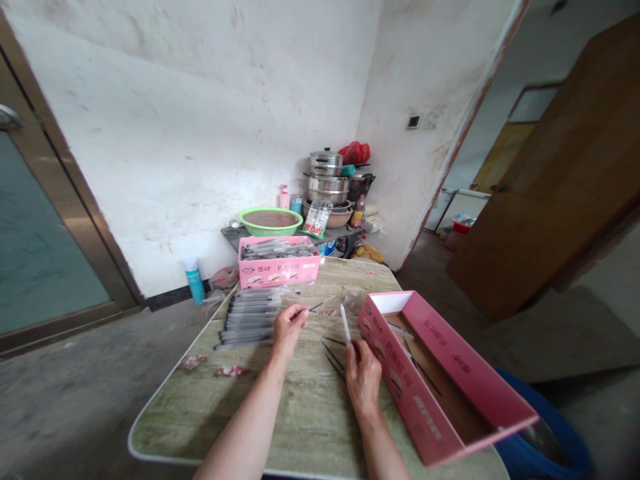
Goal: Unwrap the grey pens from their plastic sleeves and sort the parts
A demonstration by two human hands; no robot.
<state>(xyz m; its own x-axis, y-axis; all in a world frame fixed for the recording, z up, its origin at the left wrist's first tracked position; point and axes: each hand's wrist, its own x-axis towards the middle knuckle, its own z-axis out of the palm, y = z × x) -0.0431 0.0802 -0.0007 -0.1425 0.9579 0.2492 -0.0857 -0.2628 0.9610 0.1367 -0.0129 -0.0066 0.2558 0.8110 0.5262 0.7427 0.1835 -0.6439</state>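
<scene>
A wood-grain table (pixel 310 420) bears a long pink box (pixel 407 380), a shorter pink box (pixel 280 272) heaped with pens and a row of pens (pixel 253 317). The right hand (pixel 363 375) grips a pale pen barrel (pixel 345 323); the left hand (pixel 290 327) pinches a thin dark refill (pixel 317 307).

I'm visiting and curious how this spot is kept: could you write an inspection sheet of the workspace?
Surface: white-edged table with greenish wood-grain top.
Work items: row of translucent plastic pens; pink cardboard box heaped with similar ones; second pink cardboard box holding a few thin pieces.
Clutter: loose thin black rods.
Hands: left hand pinches a thin dark rod; right hand holds a pale slim tube.
Cables: nothing seen.
Surroundings: white wall, stacked silver metal pots, green plastic basin.
</scene>
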